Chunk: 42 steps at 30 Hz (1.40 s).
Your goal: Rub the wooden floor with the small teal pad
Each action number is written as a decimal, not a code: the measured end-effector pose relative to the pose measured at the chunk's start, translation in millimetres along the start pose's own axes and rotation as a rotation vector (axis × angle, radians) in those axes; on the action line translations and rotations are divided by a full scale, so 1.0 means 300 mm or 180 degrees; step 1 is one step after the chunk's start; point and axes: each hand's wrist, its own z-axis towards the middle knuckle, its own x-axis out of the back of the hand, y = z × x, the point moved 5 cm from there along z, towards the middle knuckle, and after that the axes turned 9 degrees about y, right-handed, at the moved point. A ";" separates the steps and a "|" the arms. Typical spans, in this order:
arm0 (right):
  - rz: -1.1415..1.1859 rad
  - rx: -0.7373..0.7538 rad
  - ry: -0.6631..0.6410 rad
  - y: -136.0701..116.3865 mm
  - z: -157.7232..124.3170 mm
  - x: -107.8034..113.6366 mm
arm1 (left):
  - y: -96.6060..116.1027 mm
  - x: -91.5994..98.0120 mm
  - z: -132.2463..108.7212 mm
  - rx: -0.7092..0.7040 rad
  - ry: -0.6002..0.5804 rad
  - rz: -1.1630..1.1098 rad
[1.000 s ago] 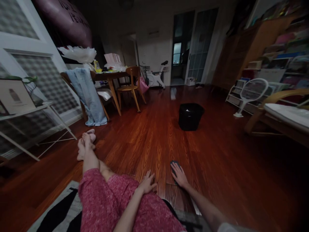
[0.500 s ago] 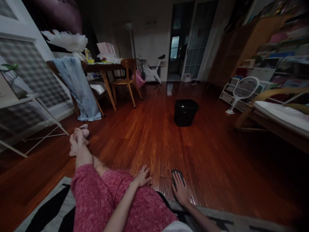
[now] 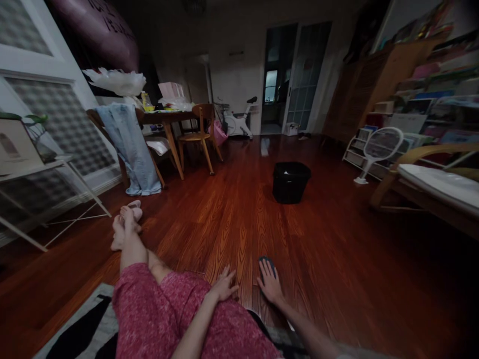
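A dark, rounded computer mouse (image 3: 273, 270) lies on the wooden floor, partly covered by my right hand (image 3: 270, 280). The fingers of this hand stretch over its top, and the palm hides its near end. My left hand (image 3: 223, 285) rests on my thigh in pink patterned shorts (image 3: 194, 304), its fingers spread and holding nothing. A strip of floor separates the two hands.
A black bin (image 3: 291, 183) stands ahead on the floor. To the left are a white side table (image 3: 71, 162) and a chair with jeans (image 3: 129, 149). A bench (image 3: 422, 174) and a white racket-shaped thing (image 3: 382, 144) are at right. A patterned rug (image 3: 86, 321) lies beneath me.
My right hand has slid the mouse forward and slightly left over the floor. My left hand stays on my thigh. The view has tilted up a little.
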 end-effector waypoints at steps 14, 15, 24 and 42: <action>0.0141 0.0422 -0.0392 -0.091 -0.013 0.054 | 0.014 0.002 -0.012 -0.0044 -0.0011 -0.0001; 0.0123 0.0349 -0.0362 -0.097 0.038 0.049 | 0.014 0.003 -0.012 -0.0032 -0.0016 0.0002; 0.0038 0.0235 -0.0267 -0.148 0.053 -0.024 | 0.023 0.008 -0.012 -0.0010 -0.0039 0.0027; 0.0101 0.0510 -0.0475 -0.211 0.092 -0.005 | 0.009 -0.003 -0.008 -0.0014 -0.0037 -0.0061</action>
